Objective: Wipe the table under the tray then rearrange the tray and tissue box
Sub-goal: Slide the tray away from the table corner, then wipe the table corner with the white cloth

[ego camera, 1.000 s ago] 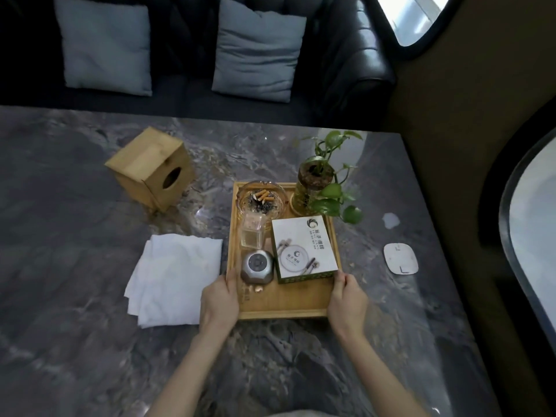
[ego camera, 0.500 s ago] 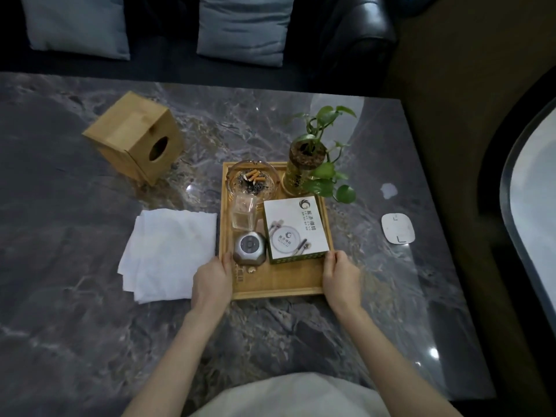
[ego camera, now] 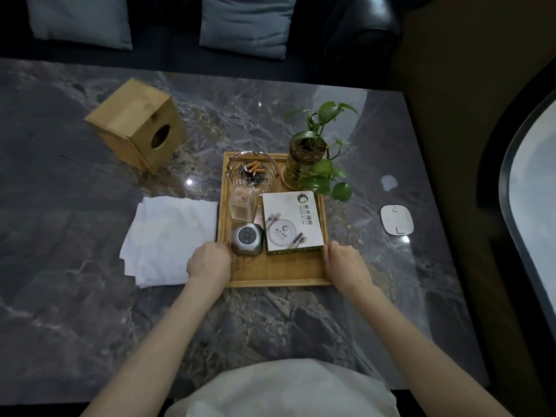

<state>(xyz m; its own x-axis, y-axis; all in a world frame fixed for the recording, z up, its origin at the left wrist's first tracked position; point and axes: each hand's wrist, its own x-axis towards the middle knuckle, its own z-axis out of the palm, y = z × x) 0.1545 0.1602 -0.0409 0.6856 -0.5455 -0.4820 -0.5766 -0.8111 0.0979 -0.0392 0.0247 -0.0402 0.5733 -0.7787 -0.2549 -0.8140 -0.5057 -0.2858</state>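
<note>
A wooden tray (ego camera: 278,273) sits mid-table on the dark marble top (ego camera: 75,266). It carries a glass ashtray (ego camera: 252,173), a small glass bottle (ego camera: 241,203), a silver round device (ego camera: 247,238), a white printed box (ego camera: 291,222) and a potted plant (ego camera: 310,159). My left hand (ego camera: 209,260) grips the tray's left rim near its front corner. My right hand (ego camera: 346,261) grips the right rim. A wooden tissue box (ego camera: 135,124) lies tipped on the table at the far left. A folded white cloth (ego camera: 168,239) lies flat just left of the tray.
A white rounded pad (ego camera: 396,219) rests right of the tray near the table's right edge. A dark sofa with two grey cushions (ego camera: 245,24) runs along the far side. My white clothing (ego camera: 282,389) shows at the near table edge.
Both hands keep their hold on the tray's sides. The tray has shifted slightly away from me and the view has drawn back and tilted down.
</note>
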